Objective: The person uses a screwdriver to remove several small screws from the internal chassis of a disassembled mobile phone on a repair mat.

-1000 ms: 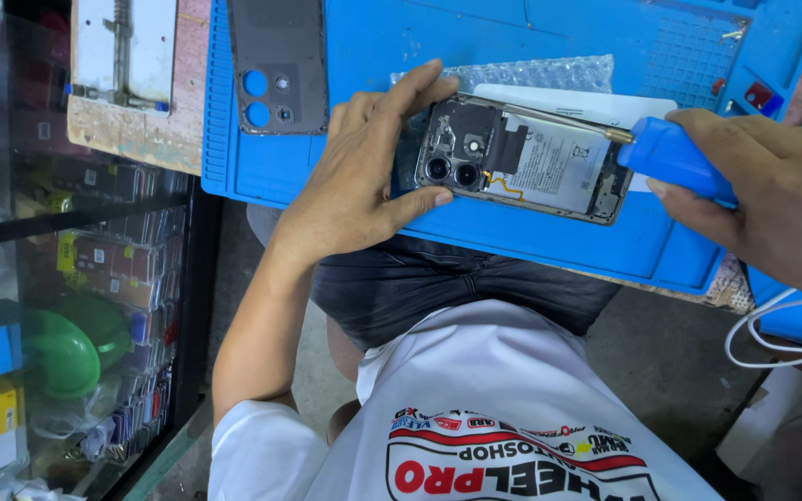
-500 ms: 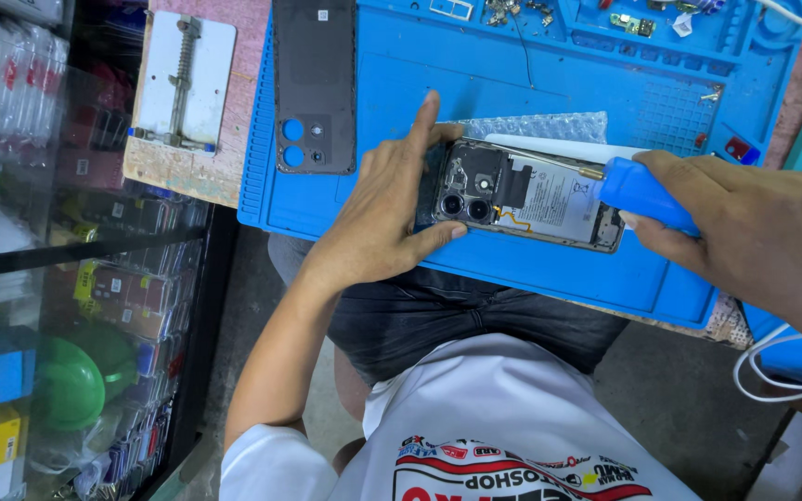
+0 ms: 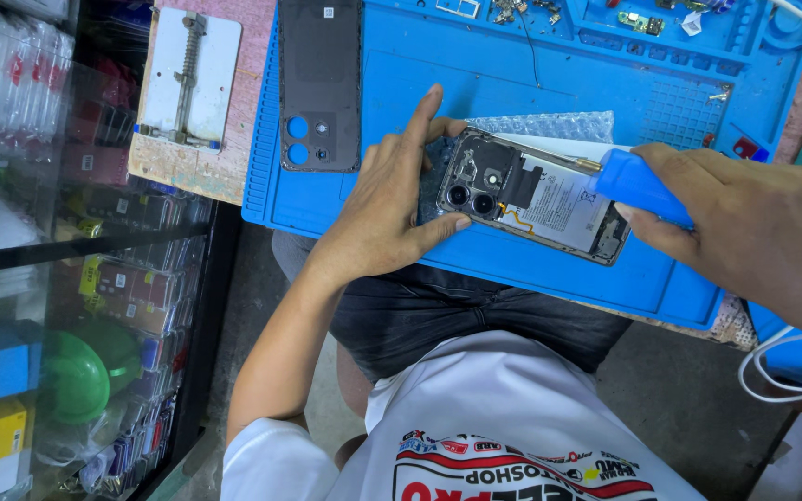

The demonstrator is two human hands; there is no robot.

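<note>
An opened phone (image 3: 549,195) lies on a blue work mat (image 3: 475,83), its back removed so the battery, camera lenses and board show. My left hand (image 3: 387,199) grips the phone's camera end, thumb under the lower edge and index finger stretched out above. My right hand (image 3: 754,227) holds a blue-handled screwdriver (image 3: 638,181) whose metal tip rests at the phone's upper edge, near the battery. A sheet of bubble wrap (image 3: 549,125) and a white sheet lie under the phone.
The phone's dark back cover (image 3: 319,83) lies on the mat to the left. A metal clamp plate (image 3: 187,79) sits on the bench beyond it. Small parts and screws (image 3: 642,19) fill the mat's top trays. A glass cabinet (image 3: 67,278) stands at the left, a white cable (image 3: 772,371) at the right.
The view has shifted, so mat, cover and phone sit lower in the frame. Both hands kept their hold, and the screwdriver tip stays at the phone's upper edge.
</note>
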